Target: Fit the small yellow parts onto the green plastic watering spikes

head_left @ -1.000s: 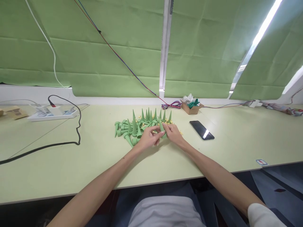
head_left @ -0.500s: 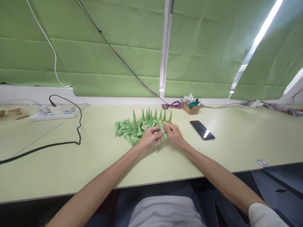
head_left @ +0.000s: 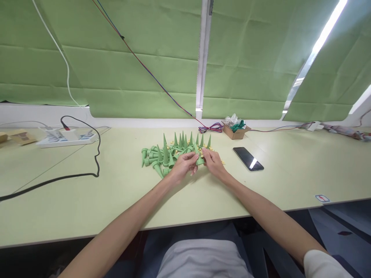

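Note:
My left hand [head_left: 184, 167] is closed around a green plastic spike [head_left: 199, 160], a hollow-looking cone with a wide collar, held with its point up and the collar low. Close beside the cone's right side, my right hand [head_left: 213, 163] pinches a small yellow plastic piece [head_left: 202, 153], partly hidden by the fingers. Just behind and left of my hands is a pile of similar green spikes [head_left: 158, 168], lying in different directions. Several more spikes [head_left: 180, 141] stand upright at the back. Small yellow pieces [head_left: 222, 162] are scattered among and right of them.
A black phone [head_left: 248, 158] lies to the right. Behind it are a small cardboard box [head_left: 236, 134] with plastic wrap and green material, and a coiled cable [head_left: 213, 127]. A white power strip [head_left: 69, 139] with a black cord [head_left: 97, 154] sits on the left of the table [head_left: 116, 204].
The held spike has tilted from leaning to more upright, its collar now showing below my left fingers. My right fingers have shifted slightly away from it, exposing the yellow piece.

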The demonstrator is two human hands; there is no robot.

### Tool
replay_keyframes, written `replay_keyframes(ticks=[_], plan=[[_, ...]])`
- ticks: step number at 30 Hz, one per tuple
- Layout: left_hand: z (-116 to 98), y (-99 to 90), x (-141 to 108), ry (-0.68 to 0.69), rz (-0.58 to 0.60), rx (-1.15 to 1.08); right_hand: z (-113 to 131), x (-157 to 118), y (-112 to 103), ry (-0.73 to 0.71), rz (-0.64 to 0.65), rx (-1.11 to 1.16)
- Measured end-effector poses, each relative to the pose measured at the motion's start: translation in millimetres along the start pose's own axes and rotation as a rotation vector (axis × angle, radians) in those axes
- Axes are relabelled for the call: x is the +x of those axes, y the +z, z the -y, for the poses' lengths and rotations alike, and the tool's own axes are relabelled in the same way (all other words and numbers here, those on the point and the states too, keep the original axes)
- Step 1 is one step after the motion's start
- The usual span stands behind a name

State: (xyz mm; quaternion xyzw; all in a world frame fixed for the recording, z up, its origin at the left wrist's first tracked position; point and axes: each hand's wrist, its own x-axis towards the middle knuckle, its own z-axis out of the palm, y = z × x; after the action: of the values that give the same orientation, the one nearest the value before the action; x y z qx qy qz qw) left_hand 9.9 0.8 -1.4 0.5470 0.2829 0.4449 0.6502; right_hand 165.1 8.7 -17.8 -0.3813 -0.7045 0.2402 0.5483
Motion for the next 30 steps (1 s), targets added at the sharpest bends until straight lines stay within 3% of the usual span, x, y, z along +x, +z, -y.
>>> replay_keyframes(ticks=[7, 19, 27, 30], plan=[[-2.2, -0.1, -1.4, -0.026, 0.017, -0.051, -1.8, -1.9, -1.9, -0.037, 0.086, 0.007], [-1.3, -5.8, -0.5, -0.023, 0.053, -0.060, 0.7, -3.3, -3.6, -0.079, 0.109, -0.053], [-1.4, -7.3, -1.0, 0.125, -0.016, 0.270, 4.6, -0.9, -5.8, -0.117, 0.101, -0.163], [-4.4, -4.2, -2.3, 0.154, -0.083, 0.281, 6.6, 0.3, -5.8, -0.139, 0.086, -0.194]])
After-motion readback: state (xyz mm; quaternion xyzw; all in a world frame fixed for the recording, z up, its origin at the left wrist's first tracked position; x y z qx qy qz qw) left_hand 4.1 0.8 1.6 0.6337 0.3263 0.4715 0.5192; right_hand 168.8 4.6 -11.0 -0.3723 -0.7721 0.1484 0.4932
